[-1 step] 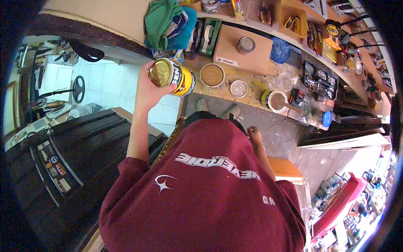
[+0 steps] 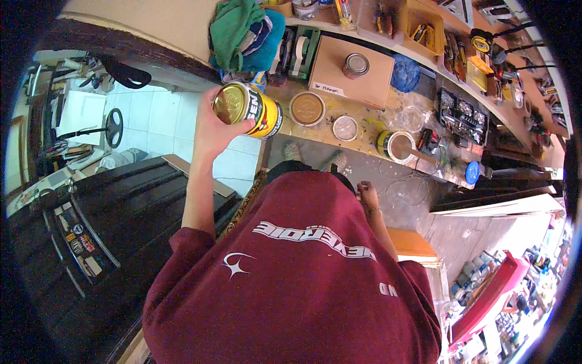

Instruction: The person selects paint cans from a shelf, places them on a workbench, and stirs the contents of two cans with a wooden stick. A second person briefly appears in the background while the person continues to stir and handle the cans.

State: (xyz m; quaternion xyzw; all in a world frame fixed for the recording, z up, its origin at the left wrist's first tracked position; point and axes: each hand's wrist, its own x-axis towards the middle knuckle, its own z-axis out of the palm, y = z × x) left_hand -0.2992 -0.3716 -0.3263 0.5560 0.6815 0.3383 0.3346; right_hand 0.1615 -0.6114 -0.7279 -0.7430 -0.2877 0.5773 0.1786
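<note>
- In the head view, with the clock read about the picture's middle, the left hand [image 2: 212, 124] at 10 o'clock gripped a yellow can [image 2: 264, 116], its thumb across the near side.
- The can sat at 11 o'clock, tilted, its gold lid [image 2: 231, 103] on; whether it touched the bench could not be told.
- The right hand [image 2: 368, 195] was low beside the body, just past 3 o'clock; it was too small to tell whether it was closed or holding anything.
- Nearest the can on the paint-stained bench [image 2: 371, 114] stood a round brown-topped tin [image 2: 307, 109], just past 12, then a smaller pale round container [image 2: 345, 128] toward half past 1.
- An open can [image 2: 400, 147], a stick [image 2: 422, 157] at its rim, stood between 2 and 3.
- A cardboard box [image 2: 333, 64] blocked the bench's back at 1 o'clock, a small tin [image 2: 356, 65] on top.
- Heaped cloths [image 2: 239, 36] crowded half past 11; a blue bundle [image 2: 405, 73] lay at half past 1.
- A black parts case [image 2: 462, 115] lay just past 2, a blue disc [image 2: 472, 172] near 3.
</note>
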